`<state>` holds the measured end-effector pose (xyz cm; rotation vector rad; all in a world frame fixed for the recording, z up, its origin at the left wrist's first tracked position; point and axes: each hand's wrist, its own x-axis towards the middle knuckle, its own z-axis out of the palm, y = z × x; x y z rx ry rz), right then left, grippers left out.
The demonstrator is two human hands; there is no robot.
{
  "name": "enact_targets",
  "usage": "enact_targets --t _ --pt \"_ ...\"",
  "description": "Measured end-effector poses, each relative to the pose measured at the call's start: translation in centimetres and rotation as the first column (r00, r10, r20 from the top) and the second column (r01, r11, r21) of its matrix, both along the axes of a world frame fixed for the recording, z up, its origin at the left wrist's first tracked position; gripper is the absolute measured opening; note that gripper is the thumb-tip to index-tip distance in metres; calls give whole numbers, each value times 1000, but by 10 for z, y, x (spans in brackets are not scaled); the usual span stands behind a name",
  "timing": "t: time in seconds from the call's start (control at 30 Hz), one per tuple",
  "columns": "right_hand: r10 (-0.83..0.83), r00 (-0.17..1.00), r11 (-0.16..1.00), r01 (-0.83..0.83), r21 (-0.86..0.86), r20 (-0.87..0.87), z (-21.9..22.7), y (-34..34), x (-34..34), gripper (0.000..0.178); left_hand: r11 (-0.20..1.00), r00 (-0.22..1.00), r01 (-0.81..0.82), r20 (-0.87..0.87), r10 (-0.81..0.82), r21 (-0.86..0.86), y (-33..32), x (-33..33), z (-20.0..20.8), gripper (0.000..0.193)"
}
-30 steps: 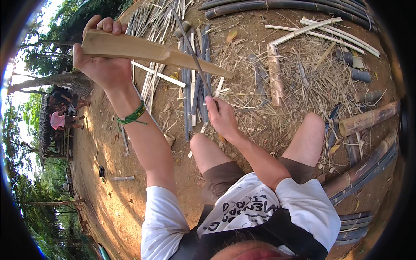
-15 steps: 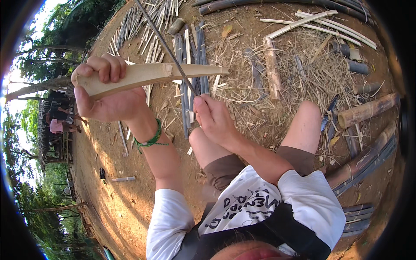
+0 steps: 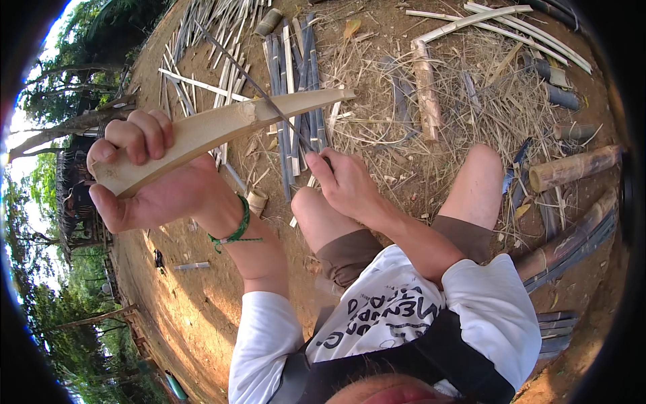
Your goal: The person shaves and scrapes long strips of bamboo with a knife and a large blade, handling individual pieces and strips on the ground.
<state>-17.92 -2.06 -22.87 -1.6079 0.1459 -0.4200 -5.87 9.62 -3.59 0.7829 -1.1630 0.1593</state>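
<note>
My left hand [image 3: 165, 195] is wrapped round the wide end of a pale split bamboo strip [image 3: 208, 132], raised at the left and tapering away to the right. A green cord bracelet circles that wrist. In my right hand [image 3: 350, 187], in front of my knee, is a long, thin-bladed knife [image 3: 235, 66], its handle mostly hidden by my fingers. Its blade points up and to the left, seen nearly edge-on. It crosses the strip just right of the strip's raised node, apparently touching it.
Dark bamboo slats [image 3: 313, 87] and pale strips [image 3: 225, 27] lie on the earth beyond my hands. Dry shavings [image 3: 491, 101] spread ahead of my knees. A cut bamboo pole [image 3: 575, 168] lies at the right; a bamboo section [image 3: 428, 87] rests among the shavings.
My left hand has moved left and lower with the strip, which now slants more. The knife blade has tipped further left, still crossing near the node. My right hand has shifted slightly right.
</note>
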Motion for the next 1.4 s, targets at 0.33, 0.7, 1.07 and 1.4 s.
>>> enact_targets --t 0.33,0.7,1.07,1.4 --pt "-30 1000 994 30 -103 4 -3 0 5 43 997 999 13 34 -16 77 8 16 11 49" --pt "-20 999 999 19 -49 -27 -3 -7 5 49 994 996 -87 13 86 59 -8 7 13 47" --pt "-31 999 992 34 -118 25 -25 -10 15 53 992 993 -106 -48 110 69 -3 18 15 48" --pt "1 995 994 -12 -110 -98 -28 -15 19 57 973 972 -223 -64 227 63 -6 29 21 46"
